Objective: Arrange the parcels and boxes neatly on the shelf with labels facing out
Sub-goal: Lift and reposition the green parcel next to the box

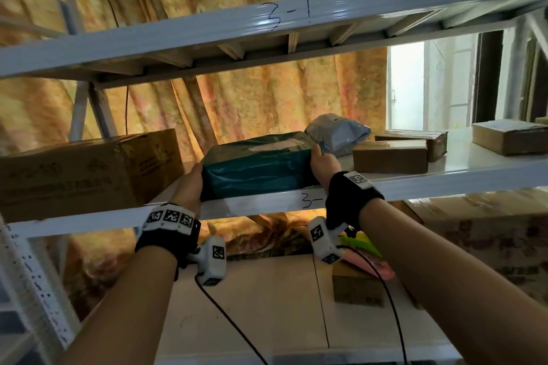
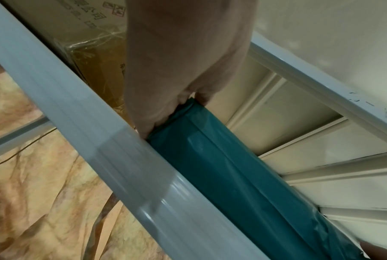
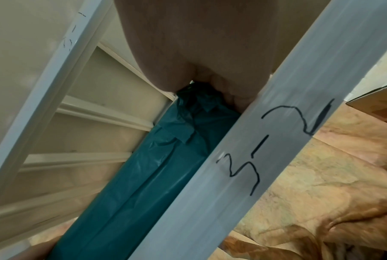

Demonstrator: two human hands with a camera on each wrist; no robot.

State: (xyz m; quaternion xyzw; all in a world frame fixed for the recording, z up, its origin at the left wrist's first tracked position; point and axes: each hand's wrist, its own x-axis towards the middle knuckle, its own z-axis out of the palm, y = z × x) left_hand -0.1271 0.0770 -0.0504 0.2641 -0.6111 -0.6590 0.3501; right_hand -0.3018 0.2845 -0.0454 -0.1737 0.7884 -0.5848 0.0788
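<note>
Teal parcel (image 1: 258,163) on shelf (image 1: 267,201), apparently gripped between left hand (image 1: 189,184) and right hand (image 1: 323,164).

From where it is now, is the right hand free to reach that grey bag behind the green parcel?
Probably yes: the right hand grips the green parcel beside the grey bag; nothing stands between.

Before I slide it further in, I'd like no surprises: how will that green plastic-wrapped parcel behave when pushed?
The green plastic-wrapped parcel keeps flat faces and square edges between both hands, so it is probably stiff. Its glossy wrap may slip on the painted metal shelf. Lying low and broad, it seems unlikely to tip.
</note>
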